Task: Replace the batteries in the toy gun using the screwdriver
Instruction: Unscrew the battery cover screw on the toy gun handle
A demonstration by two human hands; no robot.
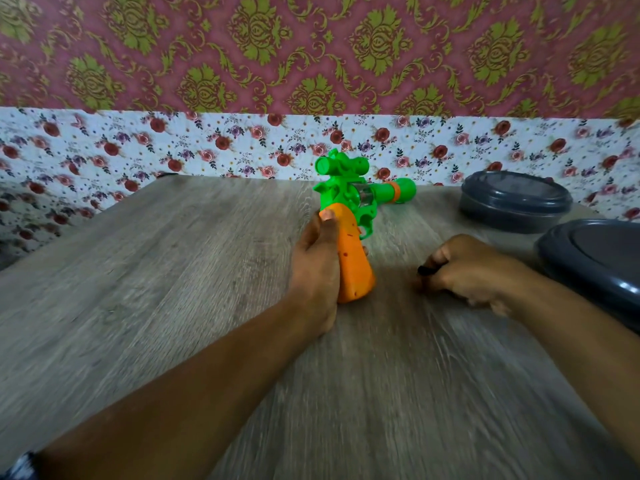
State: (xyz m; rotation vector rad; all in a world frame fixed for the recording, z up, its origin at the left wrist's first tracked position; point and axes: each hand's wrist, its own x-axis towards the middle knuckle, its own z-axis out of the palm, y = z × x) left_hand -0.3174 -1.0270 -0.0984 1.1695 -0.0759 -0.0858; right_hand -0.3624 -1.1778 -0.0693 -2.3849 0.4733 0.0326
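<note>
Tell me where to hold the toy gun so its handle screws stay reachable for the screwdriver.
Hold the toy gun by the orange handle, gripping from its left edge as the left hand does now. The handle's broad face with small dark spots, probably screw holes, faces up and right, so that side stays open for the right hand and its dark tool.

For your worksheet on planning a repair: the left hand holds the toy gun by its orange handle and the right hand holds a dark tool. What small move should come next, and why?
Probably bring the right hand with its dark tool across to the orange handle of the toy gun. The left hand already steadies the handle, small dark spots that may be screws show on it, and the tool is apart from it.
</note>
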